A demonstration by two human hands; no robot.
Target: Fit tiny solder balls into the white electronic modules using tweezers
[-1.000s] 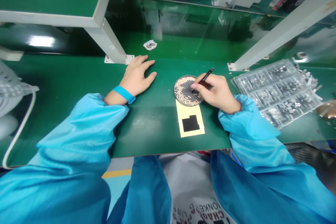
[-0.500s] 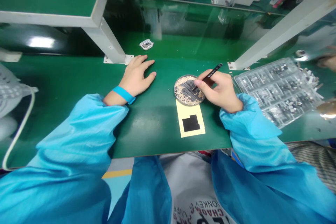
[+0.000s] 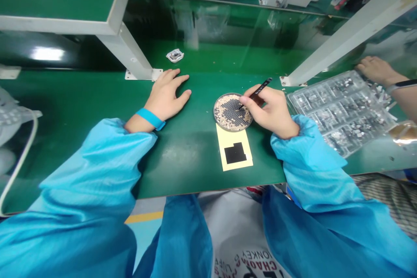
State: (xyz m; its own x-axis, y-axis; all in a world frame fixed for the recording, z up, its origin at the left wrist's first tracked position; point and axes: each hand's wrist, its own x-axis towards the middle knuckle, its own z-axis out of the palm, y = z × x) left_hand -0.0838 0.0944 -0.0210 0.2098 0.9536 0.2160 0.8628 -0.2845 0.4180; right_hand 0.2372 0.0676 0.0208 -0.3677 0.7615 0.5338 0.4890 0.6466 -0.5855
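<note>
Clamps the black tool (image 3: pixel 262 86) in the grip of the right hand (image 3: pixel 275 112), with tip at small parts (image 3: pixel 224 117) in the round dish (image 3: pixel 232 130). Rests the left hand (image 3: pixel 167 96), open, on the counter (image 3: pixel 182 152) — nine o'clock from the round dish. Calls for steady tip control

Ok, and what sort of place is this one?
Probably a small-parts assembly workshop: the right hand holds a slim black tool over a round dish of tiny pieces, a clear compartment tray holds small parts, and another person's hand is at the same green bench.
</note>
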